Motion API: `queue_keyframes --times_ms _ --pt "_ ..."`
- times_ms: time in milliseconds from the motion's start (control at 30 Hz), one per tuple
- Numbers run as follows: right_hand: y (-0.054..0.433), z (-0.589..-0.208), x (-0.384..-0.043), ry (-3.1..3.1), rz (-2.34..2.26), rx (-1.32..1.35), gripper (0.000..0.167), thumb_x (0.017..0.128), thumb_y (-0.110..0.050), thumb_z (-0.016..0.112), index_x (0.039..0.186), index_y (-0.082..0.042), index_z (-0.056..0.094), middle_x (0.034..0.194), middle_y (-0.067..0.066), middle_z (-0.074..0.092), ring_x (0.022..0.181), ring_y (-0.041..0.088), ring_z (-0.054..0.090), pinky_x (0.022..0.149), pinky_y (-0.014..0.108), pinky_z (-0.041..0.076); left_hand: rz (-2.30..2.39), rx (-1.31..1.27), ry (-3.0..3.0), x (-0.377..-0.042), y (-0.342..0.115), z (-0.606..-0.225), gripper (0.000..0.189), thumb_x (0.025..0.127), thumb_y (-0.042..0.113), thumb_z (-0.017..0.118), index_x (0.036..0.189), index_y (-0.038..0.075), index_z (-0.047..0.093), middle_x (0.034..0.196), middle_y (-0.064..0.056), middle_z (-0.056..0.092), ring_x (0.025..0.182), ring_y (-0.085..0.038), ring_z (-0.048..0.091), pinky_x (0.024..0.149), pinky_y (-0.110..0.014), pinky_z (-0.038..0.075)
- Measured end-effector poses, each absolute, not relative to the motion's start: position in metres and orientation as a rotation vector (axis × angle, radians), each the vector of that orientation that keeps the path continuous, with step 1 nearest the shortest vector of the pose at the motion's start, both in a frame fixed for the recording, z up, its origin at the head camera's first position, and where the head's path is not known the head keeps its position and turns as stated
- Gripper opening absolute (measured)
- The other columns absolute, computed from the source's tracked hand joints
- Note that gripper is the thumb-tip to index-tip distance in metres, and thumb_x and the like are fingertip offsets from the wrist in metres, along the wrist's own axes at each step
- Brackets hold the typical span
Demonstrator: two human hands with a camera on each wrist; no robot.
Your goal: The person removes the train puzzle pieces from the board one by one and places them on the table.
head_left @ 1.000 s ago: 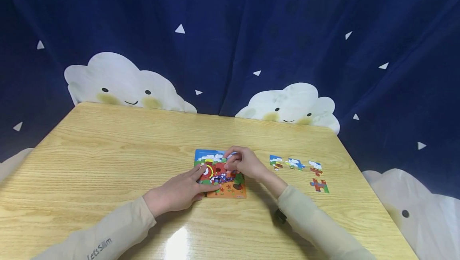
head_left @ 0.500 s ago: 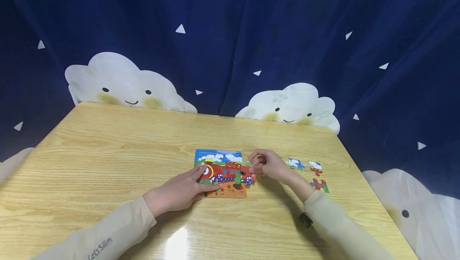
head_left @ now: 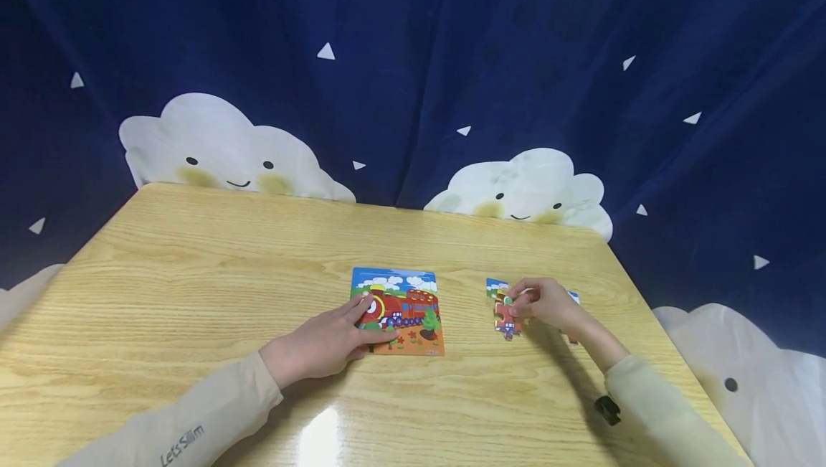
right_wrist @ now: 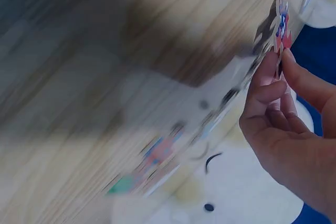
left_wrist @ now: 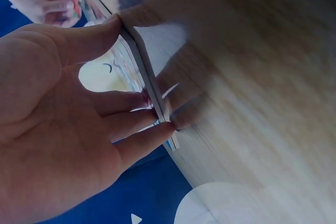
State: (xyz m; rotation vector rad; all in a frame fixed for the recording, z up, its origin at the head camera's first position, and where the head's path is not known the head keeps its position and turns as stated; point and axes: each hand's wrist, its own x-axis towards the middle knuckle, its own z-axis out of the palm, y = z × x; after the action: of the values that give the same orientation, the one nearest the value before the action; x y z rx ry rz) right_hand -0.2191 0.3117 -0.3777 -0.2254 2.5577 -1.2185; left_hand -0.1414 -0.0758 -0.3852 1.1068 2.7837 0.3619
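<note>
A puzzle board (head_left: 413,341) with a red train picture lies on the table. My left hand (head_left: 323,345) rests on its left side, fingers spread and fairly straight; the left wrist view shows thumb and fingertips against the board's edge (left_wrist: 139,66). Off to the right, my right hand (head_left: 548,305) pinches a red jigsaw piece (head_left: 506,316) between thumb and fingers, also seen tilted on edge in the right wrist view as the held piece (right_wrist: 283,30). Below it a loose sky-and-train piece (head_left: 495,284) peeks out, partly covered.
More loose jigsaw pieces (head_left: 573,297) lie beyond the right hand, mostly hidden by it. Blurred green and red pieces (right_wrist: 160,150) appear on the table in the right wrist view. A dark blue curtain (head_left: 387,58) with clouds hangs behind the wooden table (head_left: 193,273).
My right hand has carried the red jigsaw piece from over the board rightward to the loose pieces. My left hand has stayed on the board.
</note>
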Motion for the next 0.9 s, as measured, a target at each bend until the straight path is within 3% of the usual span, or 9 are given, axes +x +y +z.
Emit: queue_keyframes --times_ms 367,900 --pt "0.352 -0.377 -0.213 2.714 -0.985 -0.178 0.02 0.087 0.002 0.069 0.104 0.012 0.065 0.081 0.009 0.065 0.072 0.019 0.06 0.059 0.031 0.051 0.342 1.127 2.788 -0.142 -0.076 -0.385 0.048 0.097 0.015 0.063 0.141 0.031 0.056 0.149 -0.032 0.034 0.137 -0.046 0.034 0.101 -0.052 0.044" --pt "0.353 -0.383 -0.212 2.781 -0.905 -0.164 0.013 0.083 0.007 0.068 0.096 0.008 0.065 0.077 0.007 0.064 0.071 0.019 0.066 0.055 0.029 0.05 0.382 1.13 2.782 -0.141 -0.077 -0.382 0.049 0.096 0.013 0.064 0.141 0.032 0.056 0.147 -0.034 0.036 0.136 -0.048 0.035 0.1 -0.052 0.044"
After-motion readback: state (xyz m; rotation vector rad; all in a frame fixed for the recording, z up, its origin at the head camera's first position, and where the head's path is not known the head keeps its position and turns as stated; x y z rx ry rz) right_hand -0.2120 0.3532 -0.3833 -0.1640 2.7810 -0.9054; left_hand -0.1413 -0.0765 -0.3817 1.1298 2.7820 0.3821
